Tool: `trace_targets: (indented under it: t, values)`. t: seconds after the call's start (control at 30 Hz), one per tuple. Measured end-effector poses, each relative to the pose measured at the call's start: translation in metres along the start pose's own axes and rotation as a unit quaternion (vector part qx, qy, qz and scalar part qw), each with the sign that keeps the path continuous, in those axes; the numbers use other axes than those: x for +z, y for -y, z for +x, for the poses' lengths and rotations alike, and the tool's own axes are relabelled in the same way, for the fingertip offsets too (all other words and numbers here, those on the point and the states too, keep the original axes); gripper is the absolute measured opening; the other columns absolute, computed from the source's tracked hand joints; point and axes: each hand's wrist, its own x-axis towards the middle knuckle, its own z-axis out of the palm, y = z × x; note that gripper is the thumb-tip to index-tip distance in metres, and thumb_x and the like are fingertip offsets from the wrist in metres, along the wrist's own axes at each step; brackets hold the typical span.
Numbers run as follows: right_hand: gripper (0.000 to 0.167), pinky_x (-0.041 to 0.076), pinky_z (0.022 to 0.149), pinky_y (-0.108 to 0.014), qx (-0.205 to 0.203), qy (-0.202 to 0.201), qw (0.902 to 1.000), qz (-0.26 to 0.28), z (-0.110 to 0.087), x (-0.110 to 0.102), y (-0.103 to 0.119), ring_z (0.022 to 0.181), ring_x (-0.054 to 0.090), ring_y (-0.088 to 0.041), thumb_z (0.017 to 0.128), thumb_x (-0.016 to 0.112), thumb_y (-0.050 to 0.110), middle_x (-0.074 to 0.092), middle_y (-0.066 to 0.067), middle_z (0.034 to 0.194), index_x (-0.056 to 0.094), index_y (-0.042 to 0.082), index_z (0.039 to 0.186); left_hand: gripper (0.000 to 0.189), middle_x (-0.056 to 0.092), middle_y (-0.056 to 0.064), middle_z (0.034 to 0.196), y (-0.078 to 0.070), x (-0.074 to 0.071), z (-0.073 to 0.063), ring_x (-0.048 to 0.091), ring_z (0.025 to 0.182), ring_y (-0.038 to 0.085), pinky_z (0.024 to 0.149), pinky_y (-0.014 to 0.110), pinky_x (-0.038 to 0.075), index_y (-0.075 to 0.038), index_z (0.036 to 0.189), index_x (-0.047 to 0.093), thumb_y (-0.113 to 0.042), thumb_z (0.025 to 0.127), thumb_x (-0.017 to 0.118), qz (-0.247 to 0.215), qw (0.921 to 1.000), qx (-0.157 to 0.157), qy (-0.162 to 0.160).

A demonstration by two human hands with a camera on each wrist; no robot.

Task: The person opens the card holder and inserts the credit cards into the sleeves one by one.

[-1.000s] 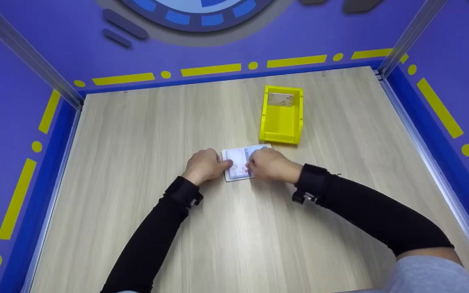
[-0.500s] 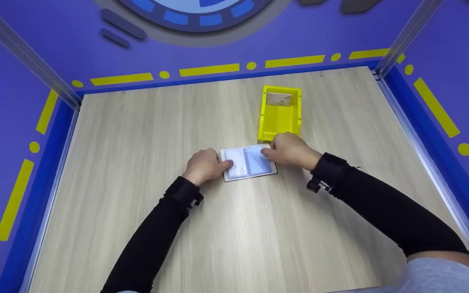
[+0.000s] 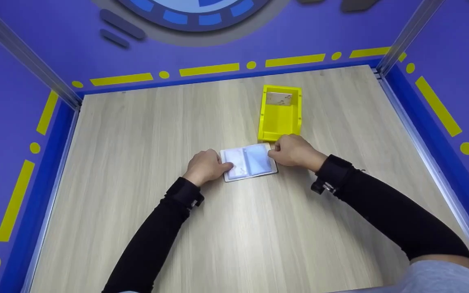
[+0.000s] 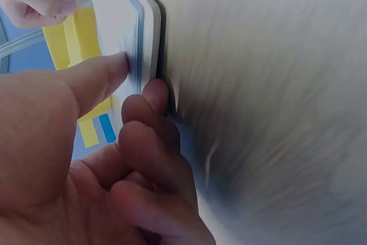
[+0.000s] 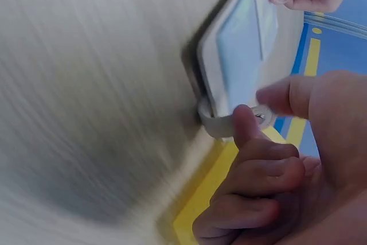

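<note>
A small booklet-like card holder (image 3: 258, 159) lies spread flat on the table, with clear sleeves, a pinkish left side and a pale blue right side. My left hand (image 3: 204, 165) grips its left edge, thumb on top; in the left wrist view the fingers (image 4: 155, 136) curl at the edge's underside. At the far right edge, my right hand (image 3: 296, 151) pinches a short whitish strap (image 5: 219, 125). The right wrist view shows this strap looping round the cover's edge, with what looks like a snap near its end, between thumb and forefinger.
Just beyond my right hand stands a yellow open-front bin (image 3: 280, 118). A pinkish patterned card (image 3: 279, 99) leans upright against its back wall. Blue-purple panels (image 3: 202, 53) with yellow marks border the wooden table (image 3: 145, 134).
My right hand has moved from the middle of the card holder to its right edge, uncovering the blue side. Its thumb has left the page. The left hand stays in place.
</note>
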Motion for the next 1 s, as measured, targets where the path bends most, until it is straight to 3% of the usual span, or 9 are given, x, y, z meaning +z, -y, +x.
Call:
trace_targets:
  t: [0.57, 0.73, 1.0]
  values:
    - [0.042, 0.034, 0.056, -0.031, -0.011, -0.008, 0.9994, 0.033, -0.013, -0.024, 0.016, 0.058, 0.041, -0.016, 0.106, 0.054, 0.038, 0.042, 0.006, 0.064, 0.052, 0.020, 0.068, 0.058, 0.044, -0.006, 0.062, 0.001, -0.002, -0.002, 0.046, 0.060, 0.016, 0.056, 0.032, 0.033, -0.020, 0.061, 0.048, -0.051, 0.101, 0.076, -0.005, 1.0000, 0.002, 0.003]
    - [0.041, 0.036, 0.058, -0.031, -0.011, -0.010, 0.9986, 0.051, -0.014, -0.025, 0.020, 0.061, 0.044, -0.017, 0.107, 0.050, 0.037, 0.048, 0.004, 0.069, 0.059, 0.018, 0.072, 0.059, 0.042, -0.008, 0.059, 0.001, -0.001, -0.002, 0.043, 0.058, 0.014, 0.054, 0.031, 0.031, -0.020, 0.059, 0.046, -0.048, 0.102, 0.075, -0.005, 1.0000, 0.008, 0.001]
    - [0.043, 0.037, 0.062, -0.031, -0.026, -0.022, 0.9952, 0.091, -0.014, -0.027, 0.032, 0.068, 0.047, -0.017, 0.106, 0.048, 0.035, 0.066, -0.004, 0.086, 0.078, 0.008, 0.094, 0.057, 0.041, -0.007, 0.060, 0.001, -0.001, -0.001, 0.044, 0.060, 0.015, 0.055, 0.031, 0.032, -0.020, 0.059, 0.045, -0.046, 0.100, 0.075, -0.001, 0.9999, 0.014, -0.006]
